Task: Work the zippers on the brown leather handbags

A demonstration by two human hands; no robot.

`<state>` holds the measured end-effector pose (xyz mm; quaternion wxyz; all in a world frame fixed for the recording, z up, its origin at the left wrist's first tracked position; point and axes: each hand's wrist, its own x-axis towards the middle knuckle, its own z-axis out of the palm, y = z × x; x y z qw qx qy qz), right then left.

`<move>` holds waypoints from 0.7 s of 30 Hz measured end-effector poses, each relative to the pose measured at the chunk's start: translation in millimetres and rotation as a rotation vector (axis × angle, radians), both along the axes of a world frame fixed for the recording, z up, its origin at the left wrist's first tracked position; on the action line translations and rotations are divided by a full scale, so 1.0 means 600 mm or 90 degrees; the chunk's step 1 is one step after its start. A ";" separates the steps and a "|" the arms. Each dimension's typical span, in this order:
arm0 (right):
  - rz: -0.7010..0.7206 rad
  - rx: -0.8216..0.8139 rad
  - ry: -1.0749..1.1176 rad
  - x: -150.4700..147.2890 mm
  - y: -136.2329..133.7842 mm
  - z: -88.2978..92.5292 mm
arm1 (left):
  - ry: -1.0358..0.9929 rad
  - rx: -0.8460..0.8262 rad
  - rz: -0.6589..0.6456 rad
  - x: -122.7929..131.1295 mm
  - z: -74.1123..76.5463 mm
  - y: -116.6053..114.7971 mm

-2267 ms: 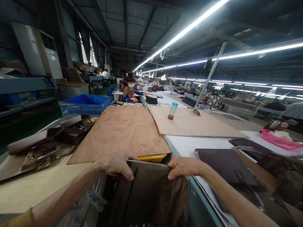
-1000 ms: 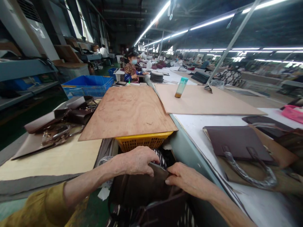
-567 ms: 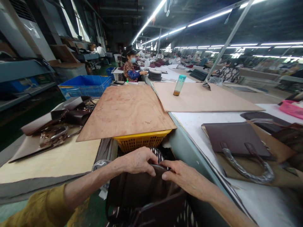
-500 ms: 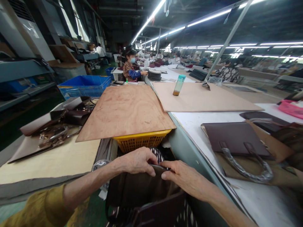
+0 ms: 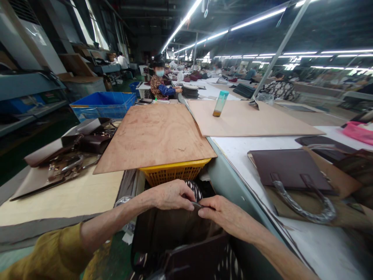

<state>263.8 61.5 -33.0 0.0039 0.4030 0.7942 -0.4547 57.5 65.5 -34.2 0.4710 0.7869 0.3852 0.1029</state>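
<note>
A dark brown handbag (image 5: 180, 229) rests in my lap with its brown lining showing. My left hand (image 5: 171, 195) pinches the bag's upper edge from the left. Close beside it, my right hand (image 5: 220, 210) grips the same edge between thumb and fingers. A short stretch of the edge shows between the two hands. The lower part of the bag is dark and partly cut off by the bottom of the view. To the right, another brown handbag (image 5: 291, 169) with plastic-wrapped handles lies on the white table top (image 5: 233, 149).
A plywood board (image 5: 157, 132) covers a yellow basket (image 5: 175, 172) straight ahead. Brown bag pieces (image 5: 96, 142) with metal fittings lie at left, before a blue bin (image 5: 105, 103). A bottle (image 5: 220, 104) stands on a pale board (image 5: 256, 122). A co-worker (image 5: 160, 83) sits beyond.
Both hands keep hold of the bag's edge. My left hand has shifted slightly right and up, and the fingertips of both hands have moved a little along the edge.
</note>
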 end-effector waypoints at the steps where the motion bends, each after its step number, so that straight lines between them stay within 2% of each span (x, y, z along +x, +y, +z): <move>1: -0.002 0.001 0.000 0.000 0.000 -0.001 | 0.001 0.009 0.000 0.001 0.001 -0.001; 8: -0.015 0.021 -0.007 -0.009 -0.002 0.006 | 0.011 0.020 0.020 0.007 0.008 -0.006; 15: -0.017 0.078 -0.017 -0.016 -0.009 0.014 | -0.005 -0.008 0.050 0.007 -0.006 -0.007; 21: -0.033 0.063 -0.050 -0.025 -0.004 0.019 | -0.003 -0.023 0.108 0.014 -0.014 -0.009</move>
